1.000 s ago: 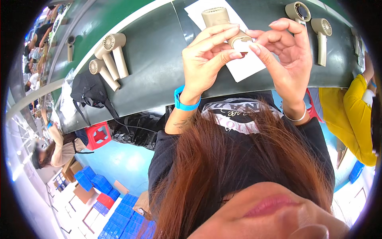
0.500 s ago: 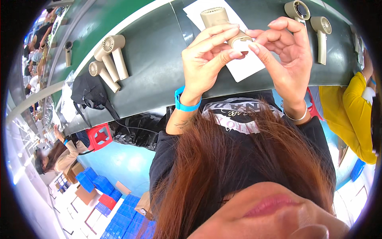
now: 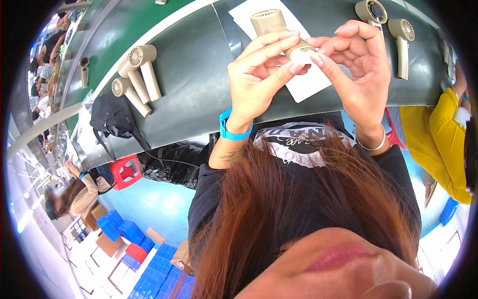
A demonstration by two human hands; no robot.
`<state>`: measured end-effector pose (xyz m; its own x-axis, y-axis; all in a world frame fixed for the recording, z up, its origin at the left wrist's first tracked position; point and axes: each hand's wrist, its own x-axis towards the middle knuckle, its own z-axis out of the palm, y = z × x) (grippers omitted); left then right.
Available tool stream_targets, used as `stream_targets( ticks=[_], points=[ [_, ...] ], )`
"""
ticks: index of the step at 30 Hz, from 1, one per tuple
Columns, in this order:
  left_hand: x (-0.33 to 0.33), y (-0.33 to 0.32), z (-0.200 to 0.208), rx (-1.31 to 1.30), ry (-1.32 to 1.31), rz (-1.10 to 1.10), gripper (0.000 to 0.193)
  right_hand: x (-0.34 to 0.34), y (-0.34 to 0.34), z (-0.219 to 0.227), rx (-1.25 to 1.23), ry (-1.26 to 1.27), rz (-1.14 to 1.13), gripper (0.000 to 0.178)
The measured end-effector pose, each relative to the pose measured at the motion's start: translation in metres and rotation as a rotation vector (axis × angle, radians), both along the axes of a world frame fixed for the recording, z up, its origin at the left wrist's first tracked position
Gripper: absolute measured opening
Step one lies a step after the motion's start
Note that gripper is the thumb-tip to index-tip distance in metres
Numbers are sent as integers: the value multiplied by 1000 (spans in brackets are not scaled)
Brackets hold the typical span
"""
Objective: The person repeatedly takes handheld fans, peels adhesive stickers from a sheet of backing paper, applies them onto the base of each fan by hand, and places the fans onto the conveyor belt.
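Observation:
A beige handheld fan (image 3: 269,22) is tilted over the table, its round head away from me and the end of its handle toward me. My left hand (image 3: 261,70) wraps its fingers round the handle, the thumb at the lower end. At that same end my right hand (image 3: 356,65) pinches with thumb and forefinger, its other fingers curled loosely. Whatever lies between those right fingertips is too small to make out. The handle's end looks pale, with a small notch at its rim. Below the fan lies a white sheet (image 3: 303,89).
Beige handheld fans (image 3: 144,55) lie in a group at the left, beside a black bag (image 3: 112,114). Two more fans (image 3: 402,45) are at the right. The dark table (image 3: 194,60) ends just before my body. A person in a yellow top (image 3: 450,144) sits at the right.
Both hands stay at the handle's end with almost the same grip. My left thumb sits slightly differently at the rim; the fan has barely moved.

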<state>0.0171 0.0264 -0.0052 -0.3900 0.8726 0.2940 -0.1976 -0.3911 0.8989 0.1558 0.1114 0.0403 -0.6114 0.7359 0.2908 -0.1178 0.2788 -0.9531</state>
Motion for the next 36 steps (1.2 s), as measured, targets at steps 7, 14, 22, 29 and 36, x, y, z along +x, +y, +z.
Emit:
stream_targets(
  ticks=[7,14,22,29,36],
  points=[
    [4,-3,6,-24,-50,19,29,-2,-2,-1,10,-20,8,40],
    [10,-2,10,-52,-20,105,22,-2,-4,-3,-6,8,10,40],
    [13,-2,8,-32,-14,113,21,-3,-5,-3,48,-2,-27,42],
    [14,-3,8,-29,23,137,21,-1,-3,2,255,-168,-41,33],
    [-12,-10,15,-80,-47,82,19,-9,31,0,700,-229,-221,36]
  ],
)
